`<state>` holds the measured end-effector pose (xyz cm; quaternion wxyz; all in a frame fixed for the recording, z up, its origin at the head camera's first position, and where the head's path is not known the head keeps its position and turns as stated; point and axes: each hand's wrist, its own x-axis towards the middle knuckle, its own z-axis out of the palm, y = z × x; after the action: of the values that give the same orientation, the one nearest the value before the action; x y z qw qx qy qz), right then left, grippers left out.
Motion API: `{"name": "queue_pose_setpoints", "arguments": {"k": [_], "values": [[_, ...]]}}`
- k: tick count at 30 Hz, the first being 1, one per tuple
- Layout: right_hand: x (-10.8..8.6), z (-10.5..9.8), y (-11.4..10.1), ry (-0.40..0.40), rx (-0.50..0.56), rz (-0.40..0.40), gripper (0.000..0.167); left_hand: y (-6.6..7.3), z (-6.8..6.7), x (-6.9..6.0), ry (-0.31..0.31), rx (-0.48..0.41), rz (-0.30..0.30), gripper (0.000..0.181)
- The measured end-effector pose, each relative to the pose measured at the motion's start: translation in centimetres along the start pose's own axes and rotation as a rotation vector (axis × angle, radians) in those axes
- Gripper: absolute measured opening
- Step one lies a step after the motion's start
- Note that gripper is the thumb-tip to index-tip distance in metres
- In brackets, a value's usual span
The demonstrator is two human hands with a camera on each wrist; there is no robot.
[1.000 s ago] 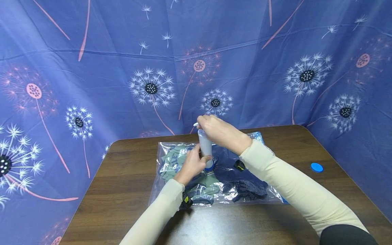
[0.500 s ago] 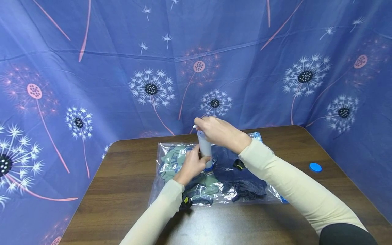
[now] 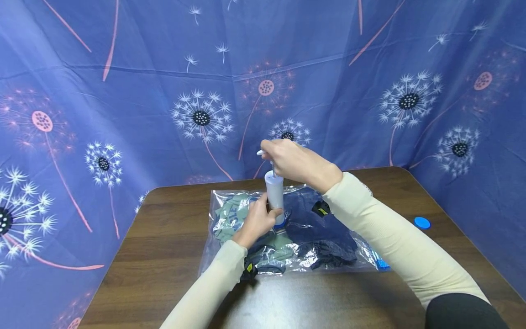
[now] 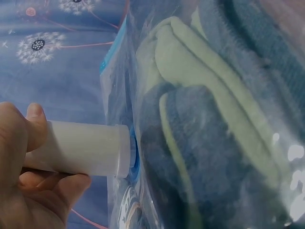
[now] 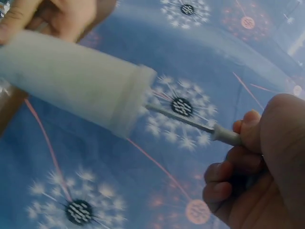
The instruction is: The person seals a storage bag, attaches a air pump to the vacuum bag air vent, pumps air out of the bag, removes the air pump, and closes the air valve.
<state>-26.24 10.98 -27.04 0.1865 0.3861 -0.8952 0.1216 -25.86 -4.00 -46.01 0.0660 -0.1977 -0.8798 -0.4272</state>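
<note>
A white hand pump (image 3: 274,191) stands nearly upright on the clear vacuum storage bag (image 3: 222,256). Its base meets the blue valve (image 4: 135,152), as the left wrist view shows. My left hand (image 3: 260,218) grips the pump's barrel low down, thumb on one side and fingers on the other. Above it, my right hand (image 3: 293,160) holds the pump's handle (image 5: 228,135) with curled fingers. A length of thin rod (image 5: 178,118) shows between handle and barrel. Inside the bag lie a green garment (image 3: 234,217) and dark blue clothing (image 3: 308,205).
A blue round cap (image 3: 422,223) lies on the wooden table (image 3: 156,246) at the right. The bag's blue zip edge (image 3: 382,262) shows beside the right sleeve. A blue dandelion-patterned cloth (image 3: 164,91) hangs behind and around the table.
My right hand has risen with the pump handle, drawing the rod out of the barrel, after dipping slightly earlier. The left hand still holds the barrel in the same place.
</note>
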Motion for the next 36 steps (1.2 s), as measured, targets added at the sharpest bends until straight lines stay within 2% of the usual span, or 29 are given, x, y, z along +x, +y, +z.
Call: {"name": "queue_pose_setpoints", "arguments": {"k": [7,11,14,17,24,27,31,36], "values": [[0.9,-2.5,0.1,0.179,-0.090,-0.088,0.016,0.2,0.0,-0.2,-0.004,-0.011,-0.009,0.042],[0.9,-3.2,0.1,0.245,-0.129,-0.077,0.018,0.3,0.0,-0.1,-0.011,0.000,-0.015,0.041],[0.9,-3.0,0.2,0.266,-0.139,-0.058,0.019,0.3,0.0,-0.1,-0.014,-0.003,-0.013,0.041],[0.9,-2.3,0.2,0.229,-0.114,-0.053,0.018,0.3,0.0,-0.1,-0.006,-0.004,-0.005,0.039],[-0.2,1.1,0.5,0.038,-0.028,0.003,0.008,0.2,0.0,0.0,-0.010,0.000,-0.014,0.039],[-0.8,2.4,0.6,-0.023,0.002,0.015,0.013,0.1,-0.1,0.1,-0.015,-0.003,-0.007,0.040],[-1.3,3.7,0.9,-0.038,0.002,0.009,0.013,0.1,0.0,0.0,-0.017,-0.005,0.003,0.041],[-1.3,3.9,0.9,-0.045,0.013,0.022,0.013,0.1,-0.1,0.0,-0.018,0.005,-0.001,0.042]]}}
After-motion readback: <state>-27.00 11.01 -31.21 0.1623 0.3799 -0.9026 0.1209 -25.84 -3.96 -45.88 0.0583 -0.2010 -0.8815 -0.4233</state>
